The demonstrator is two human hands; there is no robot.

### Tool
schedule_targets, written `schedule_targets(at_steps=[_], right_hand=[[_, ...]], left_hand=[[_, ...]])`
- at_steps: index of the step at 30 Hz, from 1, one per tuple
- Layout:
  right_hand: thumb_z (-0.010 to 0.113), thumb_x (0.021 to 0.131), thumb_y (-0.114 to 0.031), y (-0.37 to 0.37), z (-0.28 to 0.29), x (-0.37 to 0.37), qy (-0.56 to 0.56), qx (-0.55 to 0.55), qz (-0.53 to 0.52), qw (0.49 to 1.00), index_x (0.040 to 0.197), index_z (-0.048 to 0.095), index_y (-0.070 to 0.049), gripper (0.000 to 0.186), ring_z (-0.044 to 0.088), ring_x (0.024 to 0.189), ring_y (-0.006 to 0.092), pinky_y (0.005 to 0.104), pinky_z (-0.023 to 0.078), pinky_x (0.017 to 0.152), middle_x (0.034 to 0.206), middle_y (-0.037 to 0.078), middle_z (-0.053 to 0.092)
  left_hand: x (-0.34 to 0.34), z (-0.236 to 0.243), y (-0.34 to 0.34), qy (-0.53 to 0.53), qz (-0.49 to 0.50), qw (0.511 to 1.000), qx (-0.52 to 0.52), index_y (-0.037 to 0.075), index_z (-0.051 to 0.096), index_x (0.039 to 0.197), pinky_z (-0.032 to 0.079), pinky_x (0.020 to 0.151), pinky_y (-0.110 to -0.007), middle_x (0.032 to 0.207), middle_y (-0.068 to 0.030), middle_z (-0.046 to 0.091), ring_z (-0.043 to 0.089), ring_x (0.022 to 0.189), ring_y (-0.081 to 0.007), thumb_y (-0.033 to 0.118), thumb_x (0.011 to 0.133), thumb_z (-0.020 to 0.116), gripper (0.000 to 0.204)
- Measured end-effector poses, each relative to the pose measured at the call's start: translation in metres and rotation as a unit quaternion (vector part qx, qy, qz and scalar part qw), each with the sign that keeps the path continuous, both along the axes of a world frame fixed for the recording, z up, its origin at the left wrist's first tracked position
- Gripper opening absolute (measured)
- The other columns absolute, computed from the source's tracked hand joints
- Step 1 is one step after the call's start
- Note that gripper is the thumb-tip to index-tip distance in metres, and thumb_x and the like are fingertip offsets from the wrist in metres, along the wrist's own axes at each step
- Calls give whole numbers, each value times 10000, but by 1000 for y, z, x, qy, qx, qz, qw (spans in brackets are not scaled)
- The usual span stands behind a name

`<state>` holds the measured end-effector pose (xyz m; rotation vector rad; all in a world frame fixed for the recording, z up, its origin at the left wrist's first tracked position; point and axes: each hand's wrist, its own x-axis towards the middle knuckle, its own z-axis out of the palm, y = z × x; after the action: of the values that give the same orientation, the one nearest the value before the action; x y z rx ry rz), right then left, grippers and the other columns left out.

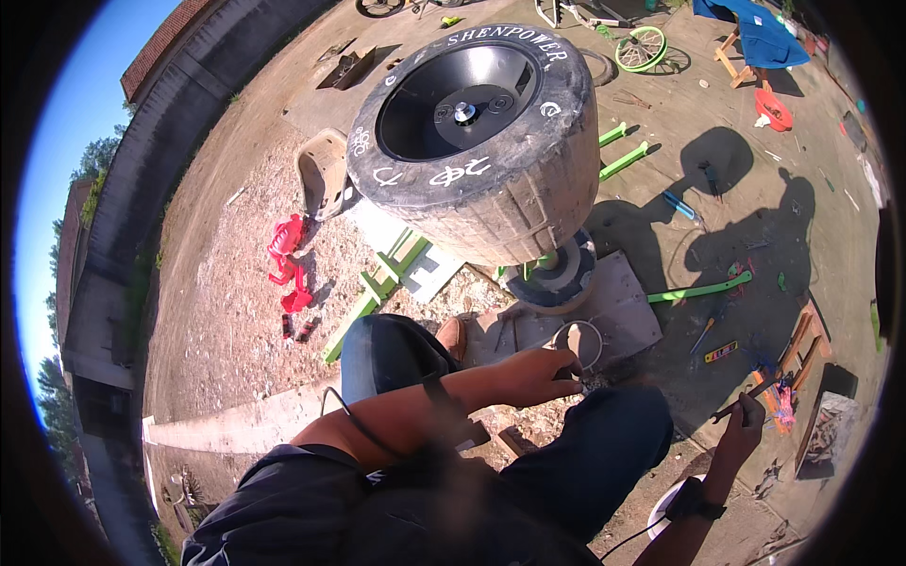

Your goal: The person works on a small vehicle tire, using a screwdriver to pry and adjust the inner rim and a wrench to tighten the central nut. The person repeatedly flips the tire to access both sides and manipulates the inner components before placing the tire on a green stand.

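My left hand (545, 377) reaches across above my knees, its thumb and fingers apart with nothing seen between them. Just beyond its fingertips lies a round metal ring or can (592, 346). At the lower right, my right hand (746, 426) is closed round a dark spanner (723, 412), whose forked jaw points left. In front of me a large wide tyre (510, 203) lies on its side, raised off the ground, with its black rim (425, 113) facing up. Beneath it sits a smaller wheel (559, 283), partly hidden by the tyre.
Green frame bars (377, 288) lie left of the wheels, with another green bar (703, 291) to the right. Red plastic parts (287, 250) and a seat shell (323, 174) are at left. A screwdriver (702, 335), wooden frame (802, 349) and red bowl (774, 110) lie right.
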<state>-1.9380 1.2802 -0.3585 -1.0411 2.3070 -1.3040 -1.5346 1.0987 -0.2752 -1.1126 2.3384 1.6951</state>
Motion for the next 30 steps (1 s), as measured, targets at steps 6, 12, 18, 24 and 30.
schedule_targets(at_steps=[6, 12, 18, 24, 30], right_hand=[[645, 874, 35, -92, 164, 172, -161, -201, 220, 941, 1024, 614, 0, 157, 599, 829, 109, 258, 483, 742, 1009, 63, 616], [680, 868, 7, -133, 205, 305, 8, -301, 377, 876, 936, 658, -5, 72, 610, 774, 139, 255, 484, 664, 912, 77, 642], [702, 815, 5, -152, 249, 343, 128, -369, 418, 820, 1129, 633, 1, 321, 646, 908, 280, 338, 520, 775, 1046, 141, 667], [692, 851, -153, -218, 261, 310, 288, -389, 273, 831, 1213, 602, -18, 396, 560, 1139, 348, 425, 441, 982, 1237, 159, 583], [696, 837, -192, -227, 243, 313, 323, -370, 281, 824, 1214, 597, -16, 428, 503, 1212, 395, 466, 390, 1037, 1251, 160, 564]], left_hand=[[4, 93, 22, 260, 24, 959, -107, 21, 383, 1379, 515, 879, -404, 1143, -199, 641, 658, 1014, -326, 179, 910, 689, 582], [65, 118, 45, 285, 171, 895, -297, -2, 306, 1403, 535, 780, -383, 995, -192, 662, 679, 909, -375, -1, 908, 620, 587], [152, 175, 19, 208, 301, 851, -377, -32, 524, 1219, 505, 704, -290, 851, -142, 645, 632, 748, -178, 127, 977, 625, 306], [178, 245, -90, 13, 166, 803, -572, 20, 658, 1188, 530, 821, -348, 1033, -134, 645, 653, 925, -265, 124, 965, 621, 250], [171, 240, -150, -4, 83, 760, -645, 61, 689, 1165, 528, 783, -374, 985, -132, 610, 642, 878, -293, 159, 942, 646, 247]])
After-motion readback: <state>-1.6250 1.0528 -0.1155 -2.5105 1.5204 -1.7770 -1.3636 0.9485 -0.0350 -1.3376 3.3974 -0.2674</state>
